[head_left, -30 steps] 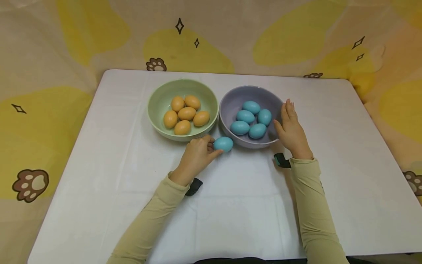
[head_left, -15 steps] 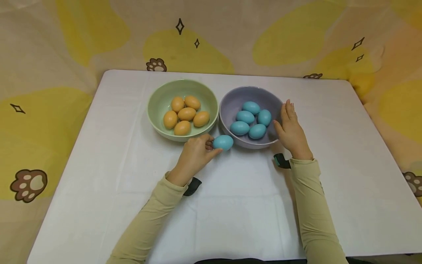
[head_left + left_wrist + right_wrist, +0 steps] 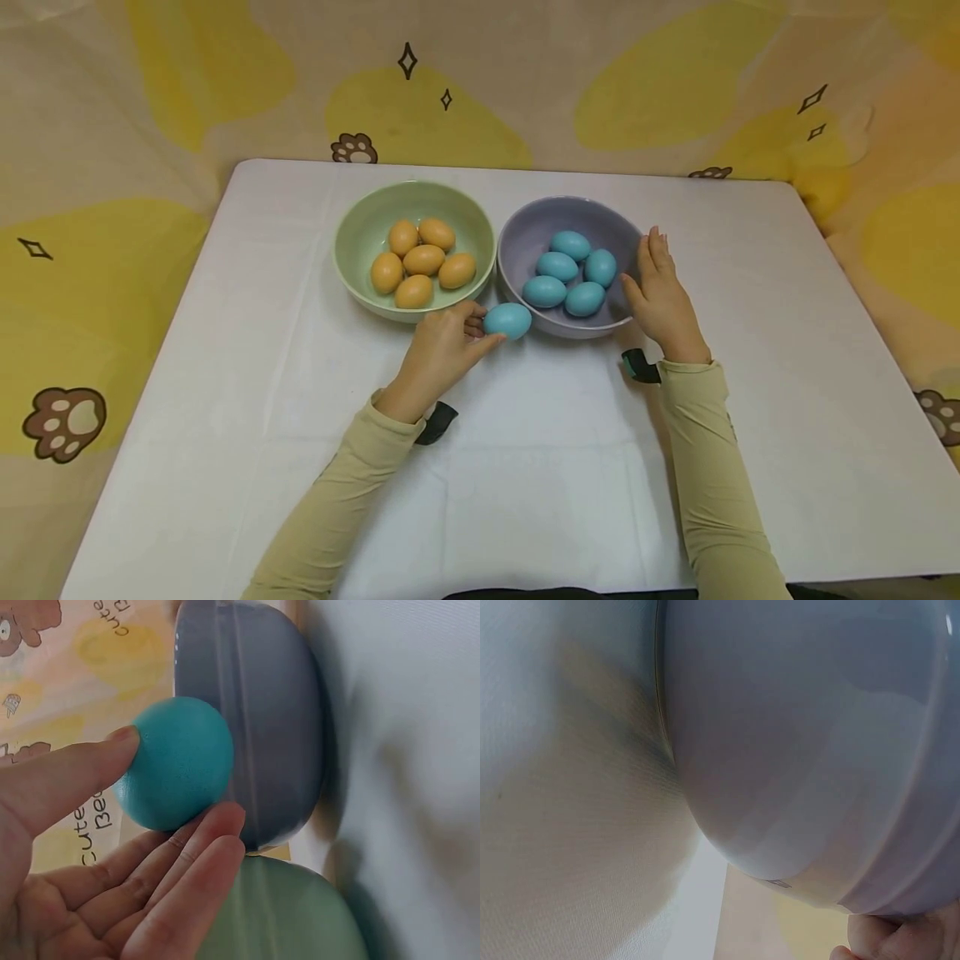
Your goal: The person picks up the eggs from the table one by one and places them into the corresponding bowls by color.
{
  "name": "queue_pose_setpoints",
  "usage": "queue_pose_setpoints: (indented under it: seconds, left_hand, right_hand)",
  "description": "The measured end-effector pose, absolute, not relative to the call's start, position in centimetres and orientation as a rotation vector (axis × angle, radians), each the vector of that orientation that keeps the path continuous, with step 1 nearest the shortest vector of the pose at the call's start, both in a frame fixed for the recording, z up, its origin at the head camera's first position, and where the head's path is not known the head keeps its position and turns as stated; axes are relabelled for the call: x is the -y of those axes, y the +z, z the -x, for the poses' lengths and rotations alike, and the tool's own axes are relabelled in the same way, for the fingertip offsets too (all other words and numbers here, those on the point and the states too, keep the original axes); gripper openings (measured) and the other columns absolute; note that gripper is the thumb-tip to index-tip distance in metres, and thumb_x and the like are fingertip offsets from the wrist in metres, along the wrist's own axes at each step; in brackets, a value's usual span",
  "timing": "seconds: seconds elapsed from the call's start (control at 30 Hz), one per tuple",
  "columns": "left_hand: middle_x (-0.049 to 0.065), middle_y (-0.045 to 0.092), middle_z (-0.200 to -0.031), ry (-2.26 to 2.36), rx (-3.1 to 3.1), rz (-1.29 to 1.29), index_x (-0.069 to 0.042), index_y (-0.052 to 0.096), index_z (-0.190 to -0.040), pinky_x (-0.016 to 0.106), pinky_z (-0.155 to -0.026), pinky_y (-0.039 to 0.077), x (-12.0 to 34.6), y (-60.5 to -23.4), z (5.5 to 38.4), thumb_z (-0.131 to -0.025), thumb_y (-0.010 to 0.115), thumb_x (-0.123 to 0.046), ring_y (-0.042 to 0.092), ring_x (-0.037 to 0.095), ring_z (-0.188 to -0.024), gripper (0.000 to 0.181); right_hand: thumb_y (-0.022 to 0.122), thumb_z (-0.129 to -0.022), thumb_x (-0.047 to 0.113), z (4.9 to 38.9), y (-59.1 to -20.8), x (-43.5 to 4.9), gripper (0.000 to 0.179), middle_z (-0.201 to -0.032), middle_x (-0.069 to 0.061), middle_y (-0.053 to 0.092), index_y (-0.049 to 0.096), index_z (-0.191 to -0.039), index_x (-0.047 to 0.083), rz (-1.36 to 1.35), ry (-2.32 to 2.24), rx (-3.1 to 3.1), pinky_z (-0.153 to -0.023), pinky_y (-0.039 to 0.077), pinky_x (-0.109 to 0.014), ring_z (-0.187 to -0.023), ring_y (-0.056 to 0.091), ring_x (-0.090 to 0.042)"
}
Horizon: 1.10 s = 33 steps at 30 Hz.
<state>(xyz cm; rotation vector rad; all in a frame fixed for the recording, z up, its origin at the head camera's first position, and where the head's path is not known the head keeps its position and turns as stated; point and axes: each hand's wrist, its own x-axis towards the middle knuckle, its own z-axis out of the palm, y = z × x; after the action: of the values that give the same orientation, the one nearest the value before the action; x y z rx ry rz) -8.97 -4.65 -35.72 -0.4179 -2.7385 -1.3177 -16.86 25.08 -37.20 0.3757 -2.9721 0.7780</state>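
In front of the two bowls, my left hand (image 3: 442,342) pinches a blue egg (image 3: 507,321) between thumb and fingers. The left wrist view has the thumb on one side of this egg (image 3: 176,769) and fingers under the other, beside the purple bowl's outer wall (image 3: 277,727). My right hand (image 3: 663,308) rests against the right rim of the purple bowl (image 3: 525,229), its fingers straight. Several blue eggs (image 3: 557,267) lie inside that bowl. Only part of the right hand (image 3: 907,937) shows at the rim in the right wrist view.
Touching or nearly touching the purple bowl on its left is a green bowl (image 3: 360,225) with several orange-yellow eggs (image 3: 423,260) in it. Both stand on a white-covered table (image 3: 225,350). A patterned cloth (image 3: 480,50) hangs behind.
My left hand has shifted slightly away from me with the blue egg, rising a little in the head view. The right hand and both bowls look unmoved.
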Motion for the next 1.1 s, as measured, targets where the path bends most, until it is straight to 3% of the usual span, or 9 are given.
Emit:
queue_pose_setpoints:
  seconds: [0.43,0.9,1.1]
  left_hand:
    - [0.014,0.071,-0.089,-1.350,2.711,0.500,0.006,0.065,-0.100,0.027,-0.069,0.054,4.1,-34.1,10.0,-0.082,0.076,-0.015,0.070,0.022,-0.079,0.030]
    - [0.013,0.071,-0.094,-1.340,2.712,0.425,0.007,0.064,-0.109,0.028,-0.072,0.054,2.9,-34.2,11.5,-0.082,0.077,-0.022,0.070,0.020,-0.083,0.042]
    - [0.015,0.071,-0.096,-1.379,2.692,0.420,0.007,0.065,-0.109,0.027,-0.073,0.054,3.3,-34.2,11.6,-0.083,0.075,-0.019,0.070,0.021,-0.084,0.038]
  right_hand:
    - [0.039,-0.101,0.022,16.8,-37.5,-24.8,0.065,-0.156,-0.023,-0.004,0.006,-0.147,-0.011,-0.392,0.782,2.957,-0.114,0.001,-0.042,-0.144,-0.008,-0.029]
    - [0.038,-0.101,0.023,17.0,-37.4,-24.6,0.065,-0.156,-0.023,-0.006,0.006,-0.147,-0.011,-0.409,0.794,2.964,-0.114,0.001,-0.043,-0.144,-0.008,-0.030]
    - [0.037,-0.101,0.024,17.1,-37.5,-24.8,0.065,-0.156,-0.023,-0.005,0.006,-0.147,-0.011,-0.408,0.787,2.959,-0.115,0.000,-0.041,-0.144,-0.007,-0.031]
